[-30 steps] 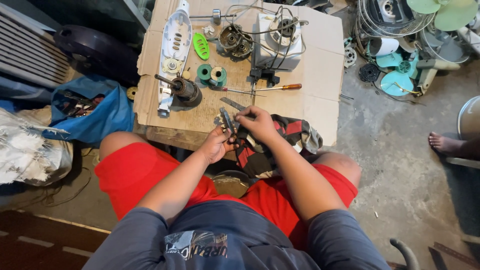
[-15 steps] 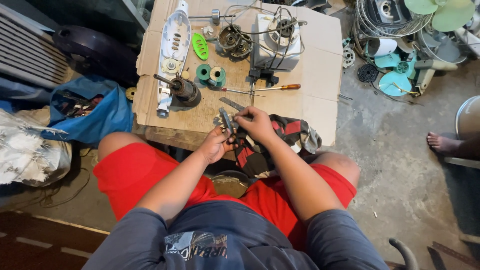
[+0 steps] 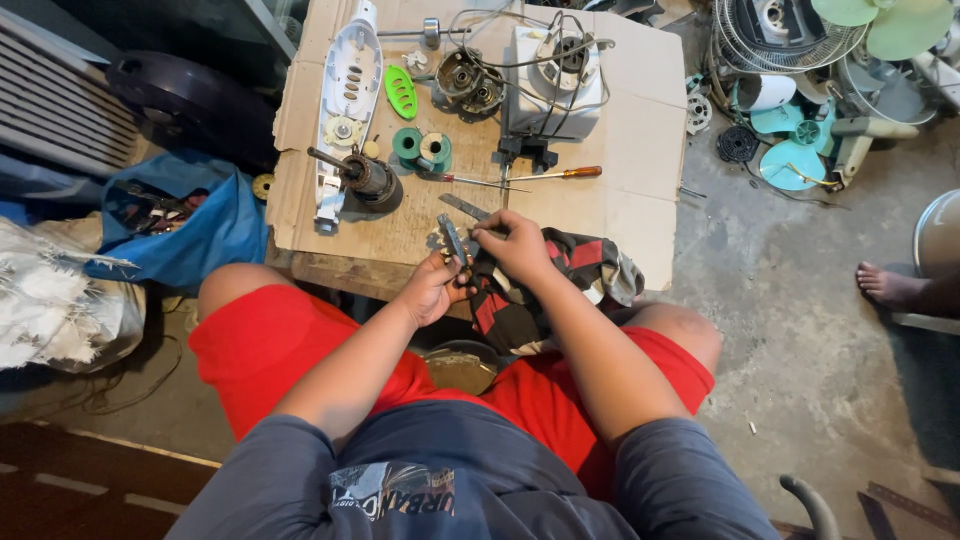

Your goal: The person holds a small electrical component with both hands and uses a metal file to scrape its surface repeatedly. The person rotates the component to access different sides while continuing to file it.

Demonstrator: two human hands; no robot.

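Pliers [image 3: 455, 240], slim and grey-handled, sit at the near edge of a cardboard-covered worktable [image 3: 640, 150], gripped between both hands of a seated person in red shorts. Left hand [image 3: 437, 287] curls closed around the lower end of the tool, where a small metal part seems pinched, too small to make out. Right hand [image 3: 516, 243] closes its fingers on the upper part of the same tool, resting against a red, black and white checked cloth [image 3: 560, 275] that drapes off the table's near edge onto the lap. Farther out on the cardboard lie an orange-handled screwdriver [image 3: 555, 175], two green spools of wire [image 3: 422, 148], a dark fan motor with its shaft up [image 3: 365, 180], a long white plastic housing [image 3: 345, 100], a green oval cover [image 3: 400, 91] and a white motor casing trailing wires [image 3: 555, 80]. Left of the table slumps a blue bag [image 3: 200, 230]. On the concrete floor to the far right are teal fan blades [image 3: 800, 160] and a wire fan guard [image 3: 770, 40]; another person's bare foot [image 3: 890, 287] shows at the right edge
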